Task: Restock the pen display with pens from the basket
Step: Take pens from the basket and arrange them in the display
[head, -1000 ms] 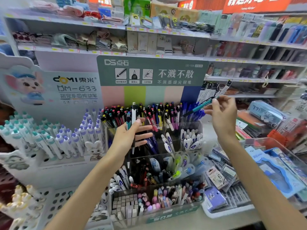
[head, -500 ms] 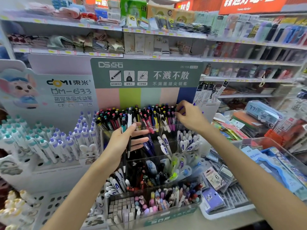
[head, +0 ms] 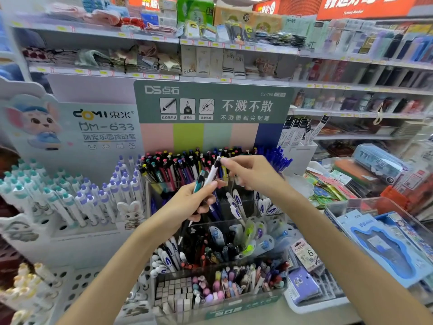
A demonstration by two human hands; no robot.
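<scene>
Pens fill a tiered clear display (head: 220, 231) on a shop counter, its green header card (head: 213, 102) printed with white characters, as a person works with both bare hands in front of it. The left hand (head: 187, 202) is closed around a small bunch of pens held upright before the upper tiers; among them a teal pen (head: 199, 181) and a white pen (head: 212, 173) stick up above the curled fingers, and dark barrels poke out below the palm. The right hand (head: 251, 174) reaches across from the right, thumb and forefinger pinched on the black top end of the white pen, so both hands touch it. Just behind the hands, the back row (head: 187, 165) of the display is packed with pens whose coloured caps point up, with blue pens (head: 275, 158) at its right end. Lower tiers hold white-clipped pens, dark pens and pastel items. To the left stands a white rack (head: 70, 195) of teal- and purple-capped pens under a cartoon mouse sign. To the right sits a clear bin (head: 379, 231) of packaged stationery.
</scene>
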